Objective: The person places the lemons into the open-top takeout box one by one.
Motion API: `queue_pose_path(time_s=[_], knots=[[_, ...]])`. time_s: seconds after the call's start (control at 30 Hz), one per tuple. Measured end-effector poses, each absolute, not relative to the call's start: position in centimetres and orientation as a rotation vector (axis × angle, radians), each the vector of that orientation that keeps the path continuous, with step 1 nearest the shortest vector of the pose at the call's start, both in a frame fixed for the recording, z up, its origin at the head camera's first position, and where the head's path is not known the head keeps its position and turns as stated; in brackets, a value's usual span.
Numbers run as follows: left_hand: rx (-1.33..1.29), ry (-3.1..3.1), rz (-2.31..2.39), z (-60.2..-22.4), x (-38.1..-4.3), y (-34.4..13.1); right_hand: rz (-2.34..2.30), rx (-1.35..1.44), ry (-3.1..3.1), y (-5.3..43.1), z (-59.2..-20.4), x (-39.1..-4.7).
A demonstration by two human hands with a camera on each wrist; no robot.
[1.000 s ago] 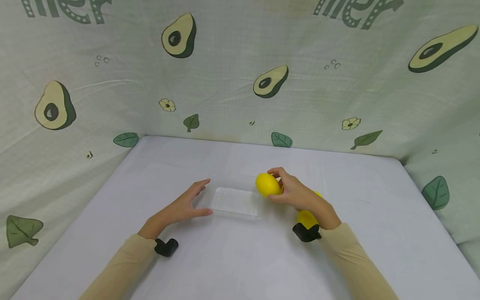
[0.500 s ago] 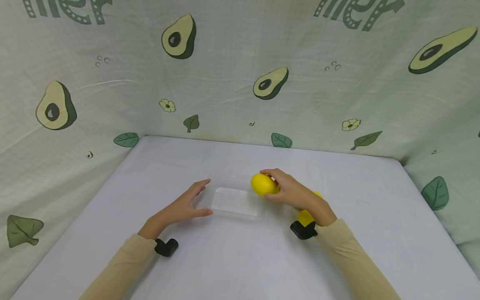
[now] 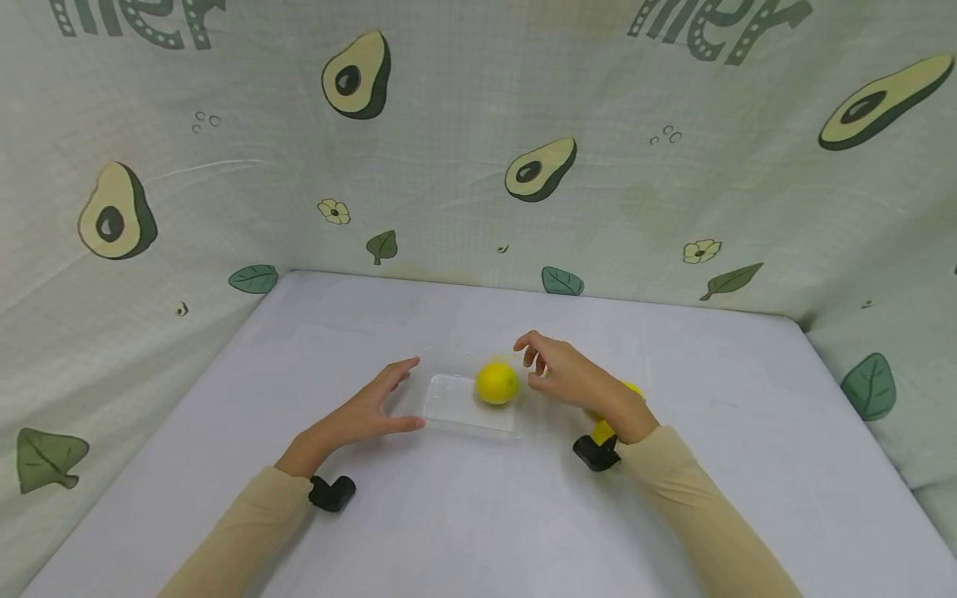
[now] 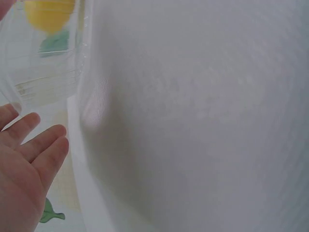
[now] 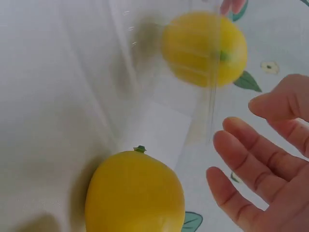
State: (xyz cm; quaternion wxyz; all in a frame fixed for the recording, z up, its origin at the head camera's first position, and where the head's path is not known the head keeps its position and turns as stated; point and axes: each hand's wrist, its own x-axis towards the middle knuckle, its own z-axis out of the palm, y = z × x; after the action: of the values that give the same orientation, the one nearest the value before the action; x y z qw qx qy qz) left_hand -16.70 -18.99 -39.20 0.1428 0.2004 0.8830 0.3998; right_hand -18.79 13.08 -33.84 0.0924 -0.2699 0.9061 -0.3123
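A yellow lemon (image 3: 497, 383) sits in the right part of a clear plastic container (image 3: 452, 407). Through the container's wall, the lemon (image 5: 193, 48) also shows in the right wrist view. My right hand (image 3: 571, 375) is just right of the container, fingers loosely bent and holding nothing. Around the container's left end, my left hand (image 3: 370, 407) has its thumb and fingers spread; whether they touch it I cannot tell. Another lemon (image 5: 135, 193) with a green stem tip lies on the table near the right hand, mostly hidden by the wrist in the head view.
White cloth covers the table (image 3: 449, 523). Behind it hangs a pale curtain (image 3: 449, 124) printed with avocados and leaves. Black wrist cameras (image 3: 332, 493) sit under both wrists, low over the tabletop.
The lemon held by my right hand has moved left and been let go in the container. The right hand's fingers have come away from it. My left hand stays put.
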Motion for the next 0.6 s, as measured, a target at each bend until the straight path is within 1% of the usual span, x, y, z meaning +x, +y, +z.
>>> queue_pose_path(time_s=[0.23,0.6], knots=[[0.579,2.548,1.141,-39.42,-16.79,-19.05,-0.737,-0.772,2.729,12.32,-34.49,-18.43],[0.570,2.544,1.137,-39.48,-16.84,-19.03,-0.727,-0.771,2.755,12.30,-34.46,-18.12]])
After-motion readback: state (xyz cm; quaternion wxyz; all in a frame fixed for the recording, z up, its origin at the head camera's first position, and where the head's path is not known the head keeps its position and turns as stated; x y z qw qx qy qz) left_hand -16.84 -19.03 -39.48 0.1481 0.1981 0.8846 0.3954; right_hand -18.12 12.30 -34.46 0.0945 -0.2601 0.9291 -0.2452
